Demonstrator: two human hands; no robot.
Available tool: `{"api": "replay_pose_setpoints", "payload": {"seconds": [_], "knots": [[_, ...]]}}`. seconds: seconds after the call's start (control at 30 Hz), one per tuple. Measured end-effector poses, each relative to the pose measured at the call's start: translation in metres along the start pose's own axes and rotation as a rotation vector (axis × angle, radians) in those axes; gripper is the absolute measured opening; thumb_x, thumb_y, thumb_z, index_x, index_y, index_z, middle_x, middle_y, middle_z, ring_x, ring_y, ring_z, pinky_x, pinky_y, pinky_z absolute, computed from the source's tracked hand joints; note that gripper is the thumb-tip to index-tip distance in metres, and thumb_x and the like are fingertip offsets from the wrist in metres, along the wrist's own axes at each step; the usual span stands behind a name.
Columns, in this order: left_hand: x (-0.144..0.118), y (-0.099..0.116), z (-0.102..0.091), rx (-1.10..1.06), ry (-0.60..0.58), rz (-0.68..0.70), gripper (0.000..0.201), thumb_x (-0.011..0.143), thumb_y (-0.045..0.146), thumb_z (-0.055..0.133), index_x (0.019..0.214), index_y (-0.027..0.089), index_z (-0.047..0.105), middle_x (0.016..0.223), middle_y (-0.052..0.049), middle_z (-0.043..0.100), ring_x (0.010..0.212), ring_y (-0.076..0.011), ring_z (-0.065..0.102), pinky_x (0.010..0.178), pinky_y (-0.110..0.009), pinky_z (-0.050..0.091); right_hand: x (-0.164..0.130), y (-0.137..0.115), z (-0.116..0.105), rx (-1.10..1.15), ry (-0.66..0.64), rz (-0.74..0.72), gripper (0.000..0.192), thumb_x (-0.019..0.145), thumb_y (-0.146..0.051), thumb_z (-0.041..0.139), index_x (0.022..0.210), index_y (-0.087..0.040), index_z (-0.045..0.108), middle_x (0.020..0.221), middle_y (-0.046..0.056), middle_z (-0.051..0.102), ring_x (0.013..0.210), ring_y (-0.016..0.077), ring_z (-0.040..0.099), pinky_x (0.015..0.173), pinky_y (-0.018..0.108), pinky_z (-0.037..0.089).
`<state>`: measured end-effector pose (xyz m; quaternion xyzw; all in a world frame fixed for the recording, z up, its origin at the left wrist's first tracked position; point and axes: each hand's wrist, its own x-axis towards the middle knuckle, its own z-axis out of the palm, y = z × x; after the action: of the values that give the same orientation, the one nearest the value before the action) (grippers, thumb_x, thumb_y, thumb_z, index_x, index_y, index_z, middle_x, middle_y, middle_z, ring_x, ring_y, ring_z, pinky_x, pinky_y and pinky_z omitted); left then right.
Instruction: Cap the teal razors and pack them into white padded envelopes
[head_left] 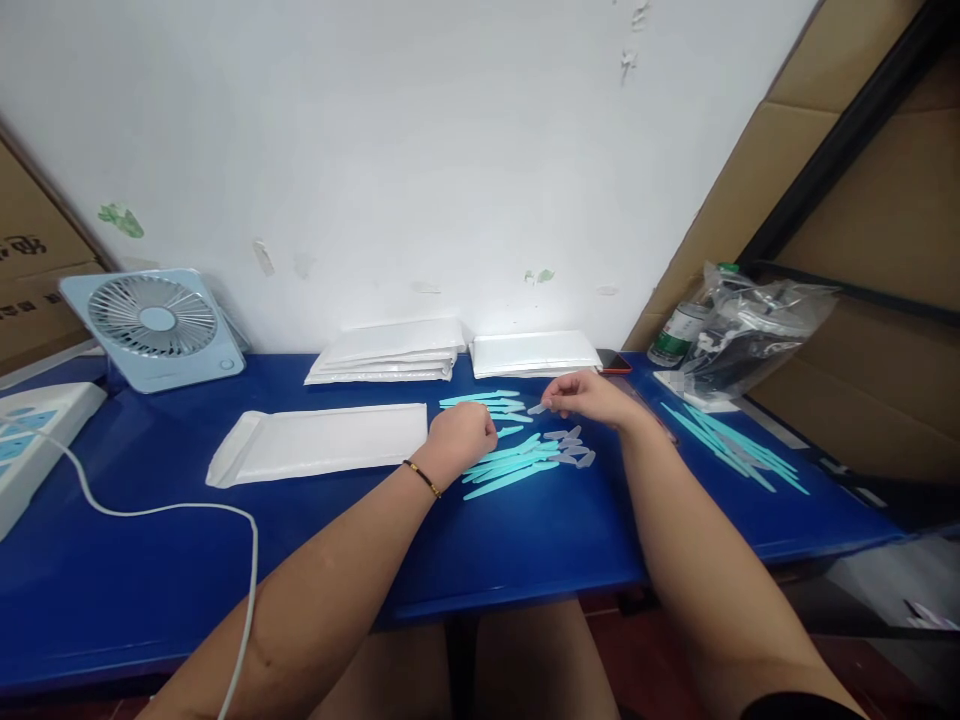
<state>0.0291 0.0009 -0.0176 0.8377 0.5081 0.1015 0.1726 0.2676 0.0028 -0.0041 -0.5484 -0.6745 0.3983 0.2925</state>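
My left hand (pixel 459 438) is closed, its fingers curled around a slim teal stick (pixel 511 431) shaped like an eyebrow razor; the stick's tip pokes out to the right. Between thumb and fingertips, my right hand (pixel 589 395) pinches a small translucent cap (pixel 536 408), close to that tip but apart from it. Behind my left hand lies a row of similar teal sticks (pixel 480 397). More teal sticks (pixel 511 470) are spread in front of it, with several loose translucent caps (pixel 581 450) at their right end.
A white padded envelope (pixel 330 440) lies at left; stacked envelopes (pixel 397 345) and another stack (pixel 532 350) line the wall. A fan (pixel 157 325), power strip (pixel 37 430) and white cable (pixel 251 560) occupy the left. Right are teal sticks (pixel 731 445), a plastic bag (pixel 750 330), bottle (pixel 679 330) and phone (pixel 615 362).
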Motion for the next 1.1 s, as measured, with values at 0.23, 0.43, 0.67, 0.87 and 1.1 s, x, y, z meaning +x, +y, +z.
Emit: {"api": "replay_pose_setpoints", "payload": {"seconds": [0.23, 0.43, 0.67, 0.87, 1.1], "knots": [[0.007, -0.009, -0.004, -0.244, 0.08, 0.031, 0.015, 0.077, 0.032, 0.058, 0.076, 0.02, 0.066, 0.078, -0.002, 0.069, 0.07, -0.0154, 0.061, 0.057, -0.022, 0.042, -0.002, -0.007, 0.006, 0.244, 0.032, -0.028, 0.025, 0.066, -0.036, 0.072, 0.076, -0.015, 0.065, 0.065, 0.002, 0.065, 0.054, 0.0109, 0.058, 0.057, 0.026, 0.047], [0.008, -0.009, -0.003, -0.29, 0.091, 0.067, 0.017, 0.077, 0.035, 0.058, 0.079, 0.019, 0.065, 0.075, -0.001, 0.067, 0.067, -0.0145, 0.06, 0.056, -0.023, 0.041, -0.002, -0.012, 0.012, 0.255, 0.005, -0.054, 0.025, 0.067, -0.035, 0.072, 0.076, -0.014, 0.065, 0.063, 0.002, 0.065, 0.053, 0.0109, 0.06, 0.054, 0.024, 0.046], [0.009, -0.009, -0.004, -0.162, 0.156, 0.14, 0.015, 0.082, 0.031, 0.054, 0.084, 0.02, 0.065, 0.085, -0.002, 0.068, 0.081, -0.0167, 0.061, 0.066, -0.025, 0.043, 0.008, -0.004, 0.025, 0.152, -0.116, -0.062, 0.029, 0.07, -0.041, 0.069, 0.078, -0.014, 0.065, 0.07, 0.004, 0.068, 0.058, 0.0128, 0.063, 0.055, 0.024, 0.047], [0.002, -0.004, -0.005, -0.088, 0.084, 0.176, 0.021, 0.078, 0.038, 0.059, 0.09, 0.022, 0.066, 0.094, -0.002, 0.067, 0.085, -0.0172, 0.061, 0.068, -0.025, 0.043, 0.004, 0.005, 0.006, -0.251, 0.02, -0.037, 0.027, 0.066, -0.039, 0.069, 0.081, -0.017, 0.071, 0.068, 0.002, 0.067, 0.058, 0.0125, 0.057, 0.054, 0.024, 0.044], [-0.004, 0.001, -0.002, -0.122, -0.191, 0.139, 0.016, 0.07, 0.036, 0.063, 0.071, 0.021, 0.068, 0.074, -0.001, 0.069, 0.066, -0.0152, 0.06, 0.05, -0.023, 0.036, -0.008, 0.0, -0.008, -0.43, -0.277, 0.065, 0.017, 0.06, -0.032, 0.073, 0.071, -0.019, 0.069, 0.065, 0.0, 0.066, 0.059, 0.0138, 0.056, 0.053, 0.024, 0.042]]}}
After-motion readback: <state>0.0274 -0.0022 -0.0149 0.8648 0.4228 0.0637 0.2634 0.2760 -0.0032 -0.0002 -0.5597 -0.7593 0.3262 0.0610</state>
